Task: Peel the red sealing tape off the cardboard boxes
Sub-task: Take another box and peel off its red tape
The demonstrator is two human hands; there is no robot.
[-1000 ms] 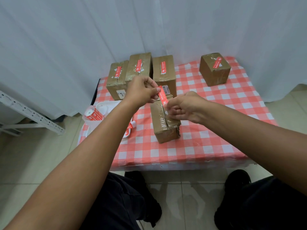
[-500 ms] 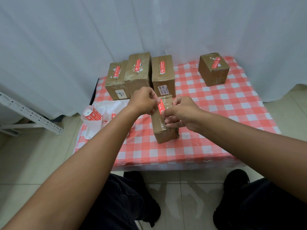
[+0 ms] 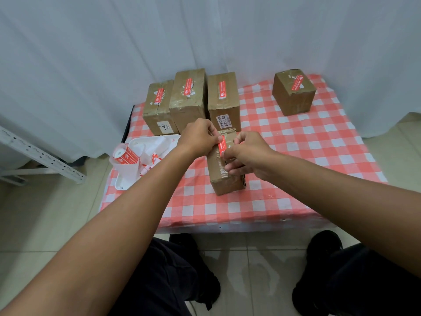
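four taped boxes (image 3: 222,96) crowd behind the near box (image 3: 224,176); both hands' fingers (image 3: 214,139) pinch its red tape (image 3: 221,145); tray (image 3: 145,144) left, open bench (image 3: 307,160) right.

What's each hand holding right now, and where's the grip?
Left hand pinches the red tape strip at its upper end; right hand pinches its lower end, atop the near box.

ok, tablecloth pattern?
Red-and-white check tablecloth, clearest in the head view.
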